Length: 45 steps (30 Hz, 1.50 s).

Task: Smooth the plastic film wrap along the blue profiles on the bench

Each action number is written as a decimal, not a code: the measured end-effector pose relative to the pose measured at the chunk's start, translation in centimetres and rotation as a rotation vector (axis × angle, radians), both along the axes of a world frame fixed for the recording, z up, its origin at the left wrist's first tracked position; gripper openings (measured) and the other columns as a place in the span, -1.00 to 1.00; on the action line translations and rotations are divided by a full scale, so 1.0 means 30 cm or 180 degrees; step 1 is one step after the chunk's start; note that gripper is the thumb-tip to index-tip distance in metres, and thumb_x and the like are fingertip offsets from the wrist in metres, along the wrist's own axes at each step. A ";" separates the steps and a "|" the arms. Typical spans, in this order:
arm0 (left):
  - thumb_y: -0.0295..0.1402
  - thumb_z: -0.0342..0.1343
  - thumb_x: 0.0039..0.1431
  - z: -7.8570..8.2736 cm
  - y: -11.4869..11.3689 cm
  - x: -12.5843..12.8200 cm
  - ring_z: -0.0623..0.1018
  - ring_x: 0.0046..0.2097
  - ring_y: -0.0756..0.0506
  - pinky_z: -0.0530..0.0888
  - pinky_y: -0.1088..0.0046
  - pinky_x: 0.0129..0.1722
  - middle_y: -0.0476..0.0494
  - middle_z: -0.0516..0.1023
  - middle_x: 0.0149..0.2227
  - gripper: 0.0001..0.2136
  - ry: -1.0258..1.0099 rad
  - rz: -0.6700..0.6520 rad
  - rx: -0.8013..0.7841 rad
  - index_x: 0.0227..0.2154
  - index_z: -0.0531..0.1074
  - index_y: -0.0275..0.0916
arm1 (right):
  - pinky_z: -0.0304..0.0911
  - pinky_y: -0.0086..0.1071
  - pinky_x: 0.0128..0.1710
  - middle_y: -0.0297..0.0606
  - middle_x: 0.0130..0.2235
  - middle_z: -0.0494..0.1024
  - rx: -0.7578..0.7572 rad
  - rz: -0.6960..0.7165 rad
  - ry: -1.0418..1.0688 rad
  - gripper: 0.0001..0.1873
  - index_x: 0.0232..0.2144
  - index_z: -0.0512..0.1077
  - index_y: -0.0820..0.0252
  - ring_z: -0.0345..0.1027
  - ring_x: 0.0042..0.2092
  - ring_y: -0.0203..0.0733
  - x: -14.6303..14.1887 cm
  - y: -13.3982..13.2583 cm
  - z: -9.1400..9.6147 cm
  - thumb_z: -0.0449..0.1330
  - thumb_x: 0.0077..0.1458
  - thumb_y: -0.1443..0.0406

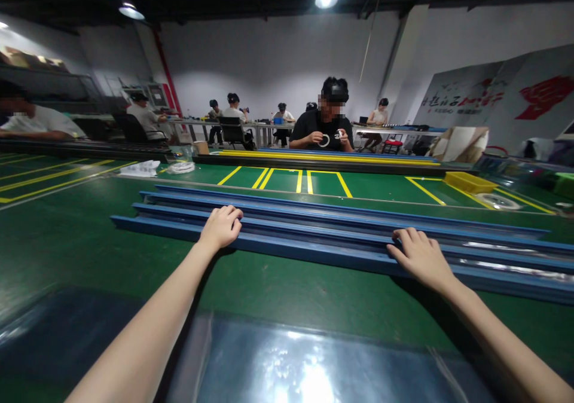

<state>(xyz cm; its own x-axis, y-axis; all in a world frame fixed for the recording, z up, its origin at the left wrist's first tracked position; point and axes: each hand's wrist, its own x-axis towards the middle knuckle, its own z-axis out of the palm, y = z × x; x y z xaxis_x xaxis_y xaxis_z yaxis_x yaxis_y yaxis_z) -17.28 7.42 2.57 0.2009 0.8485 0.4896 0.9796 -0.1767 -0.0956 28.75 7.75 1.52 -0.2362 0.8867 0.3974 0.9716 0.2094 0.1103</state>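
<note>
Several long blue channel-shaped profiles (309, 250) lie side by side across the green table, running from left to right. My left hand (221, 226) grips the nearer profiles left of their middle, its fingers curled over the top edges. Farther right, my right hand (421, 256) is bent over the same nearer profiles, thumb on the near side and fingers reaching across. The fingertips of both hands are partly hidden inside the channels. Shiny clear film shows in the profiles' right ends.
A glossy transparent sheet (287, 361) covers the near table edge. Beyond the profiles are yellow tape lines, a yellow tray (470, 182), a white coil (180, 167) and yellow and black profiles (323, 156). A person (320, 128) sits opposite holding a white ring; others sit farther back.
</note>
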 end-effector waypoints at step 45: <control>-0.33 -0.14 0.06 0.066 0.092 0.061 0.33 -0.04 -0.26 0.13 0.09 -0.04 -0.29 0.39 -0.08 -0.70 0.0467 0.0671 0.0057 -0.18 0.38 -0.25 | 0.07 -0.25 -0.31 -0.12 -0.24 0.35 -0.0001 -0.0066 -0.0057 -0.69 -0.32 0.29 0.18 0.20 -0.21 -0.06 -0.039 0.128 0.011 -0.16 0.08 0.16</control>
<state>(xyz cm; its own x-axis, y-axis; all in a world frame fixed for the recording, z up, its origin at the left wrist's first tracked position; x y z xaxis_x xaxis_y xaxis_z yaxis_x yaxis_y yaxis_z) -15.44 10.19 4.54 0.0905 0.8706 0.4836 0.9700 0.0330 -0.2409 27.57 11.60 1.85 -0.2250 0.8916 0.3929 0.9736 0.1894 0.1276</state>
